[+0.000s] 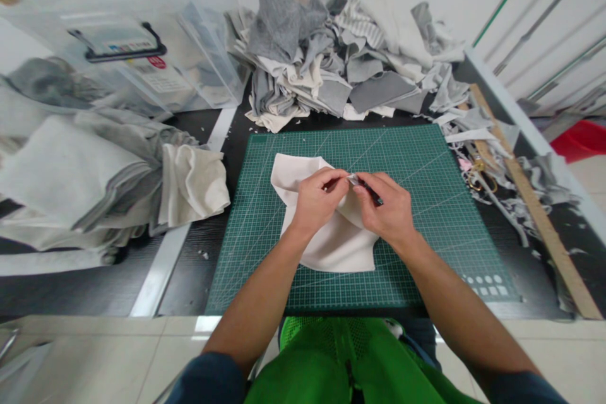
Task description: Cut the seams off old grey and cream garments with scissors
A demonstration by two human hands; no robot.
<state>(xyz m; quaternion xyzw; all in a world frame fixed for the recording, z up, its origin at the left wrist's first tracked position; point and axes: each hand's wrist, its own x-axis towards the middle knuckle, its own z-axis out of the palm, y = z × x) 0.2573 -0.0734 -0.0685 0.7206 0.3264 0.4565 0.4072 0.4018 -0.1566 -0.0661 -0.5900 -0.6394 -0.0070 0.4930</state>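
Pale, smooth cloth (337,243), creased and partly lifted, on green cutting mat (440,202), stretching diagonally from far left to near right. Pinched at a raised part by left hand (320,197). Gripped in right hand (392,207): slim black tool (375,196), slanting far-left toward the pinch.

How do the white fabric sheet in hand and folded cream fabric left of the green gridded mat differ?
The white sheet lies on the mat, partly spread; the cream fabric lies beside it, bunched in folds. The white sheet is held; the cream fabric is untouched. Both are pale.
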